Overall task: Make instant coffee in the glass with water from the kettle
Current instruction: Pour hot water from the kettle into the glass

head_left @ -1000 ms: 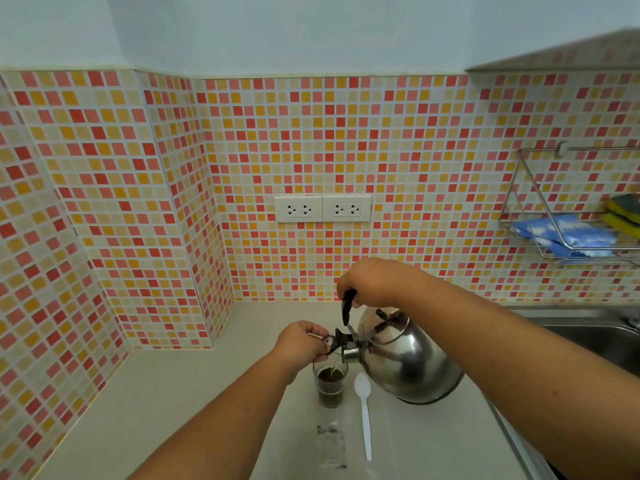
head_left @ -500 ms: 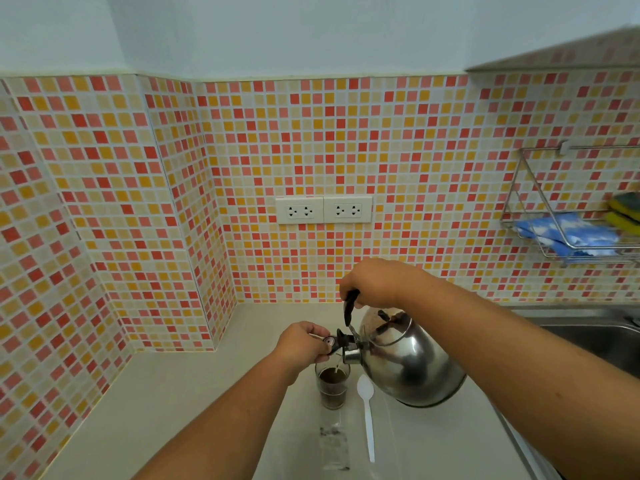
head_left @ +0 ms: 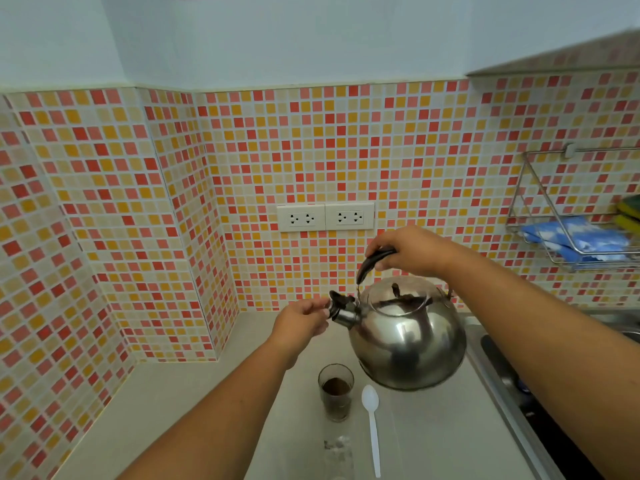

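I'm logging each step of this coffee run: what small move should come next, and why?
Probably set the kettle down on the counter. The right hand holds it lifted clear of the glass, which already holds dark liquid, while the left hand pinches the spout cap. The white spoon lies unused beside the glass.

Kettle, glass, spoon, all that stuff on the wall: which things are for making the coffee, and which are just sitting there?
For the coffee:
kettle, held by right hand
spout cap, at left hand
glass with brown coffee
white spoon
clear empty sachet

Just sitting there:
wall sockets
wire rack holding blue cloth and sponge
sink
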